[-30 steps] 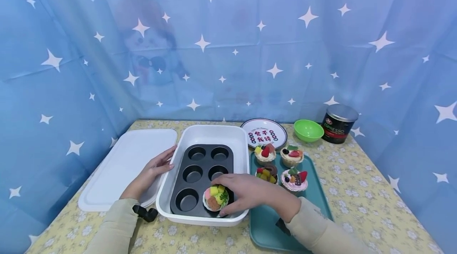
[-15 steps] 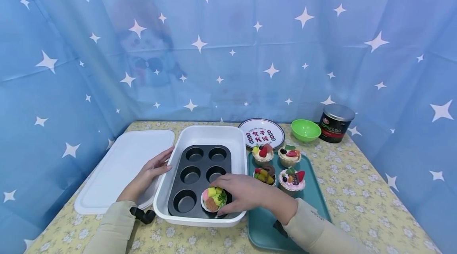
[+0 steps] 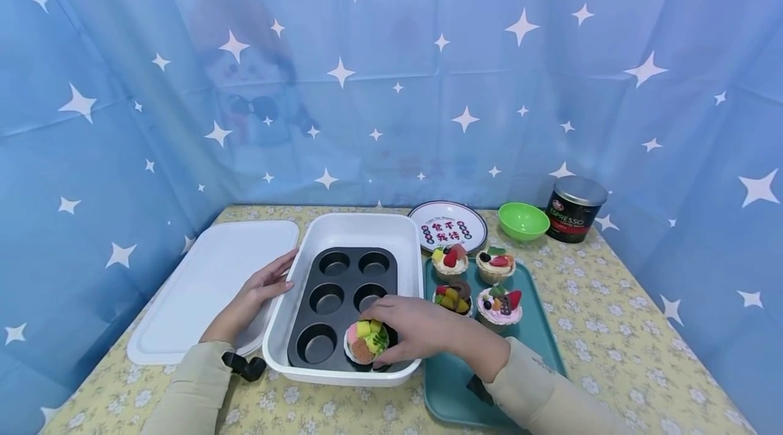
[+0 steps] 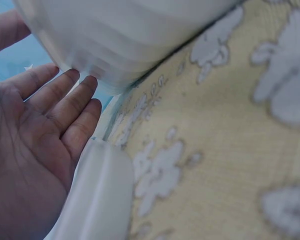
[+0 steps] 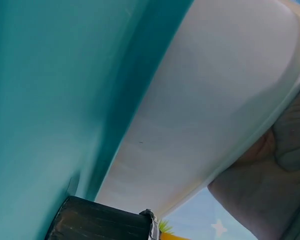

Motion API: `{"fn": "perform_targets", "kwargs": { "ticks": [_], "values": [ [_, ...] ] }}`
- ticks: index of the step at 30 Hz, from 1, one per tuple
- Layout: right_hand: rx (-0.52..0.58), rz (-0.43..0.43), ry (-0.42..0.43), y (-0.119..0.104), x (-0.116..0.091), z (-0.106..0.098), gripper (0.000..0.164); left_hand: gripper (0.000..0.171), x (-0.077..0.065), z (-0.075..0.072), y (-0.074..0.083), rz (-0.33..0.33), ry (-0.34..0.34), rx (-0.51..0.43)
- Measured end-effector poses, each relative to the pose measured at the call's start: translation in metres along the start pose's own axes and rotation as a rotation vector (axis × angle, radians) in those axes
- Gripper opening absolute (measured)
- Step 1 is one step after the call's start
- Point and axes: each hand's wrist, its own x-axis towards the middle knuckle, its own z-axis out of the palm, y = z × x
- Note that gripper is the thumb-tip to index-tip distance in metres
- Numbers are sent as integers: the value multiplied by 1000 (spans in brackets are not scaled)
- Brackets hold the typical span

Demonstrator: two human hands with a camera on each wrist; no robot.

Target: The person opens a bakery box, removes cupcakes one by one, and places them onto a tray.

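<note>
My right hand [image 3: 422, 329] reaches over the right wall of a white tub [image 3: 361, 231] and pinches a fruit-topped cupcake [image 3: 366, 340] between thumb and fingers. It is at the near right cup of a dark muffin pan [image 3: 346, 318] lying in the tub. The pan's other cups show bare metal; the cup under the cupcake is hidden. In the left wrist view my left hand [image 4: 35, 130] has its fingers extended, fingertips at the tub's outer wall, thumb up near the rim. The right wrist view shows part of my right hand [image 5: 275, 185] beyond the tub wall.
A teal tray [image 3: 455, 387] with several cupcakes [image 3: 499, 306] stands close by the tub's right side. Behind it are a printed plate [image 3: 449, 221], a green bowl [image 3: 524, 221] and an espresso tin [image 3: 575, 209]. On the left lies a white lid [image 3: 211, 285].
The head view has shifted slightly. Both hands and the cupcake keep practically the same places against the tub and pan.
</note>
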Motion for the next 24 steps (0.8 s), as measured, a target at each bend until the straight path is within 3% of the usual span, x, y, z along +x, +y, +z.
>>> {"fn": "perform_targets", "kwargs": {
  "ticks": [24],
  "values": [
    [-11,-24,23,-1,0,0,60,66,1,-1,-3,-8,2,13]
  ]
}}
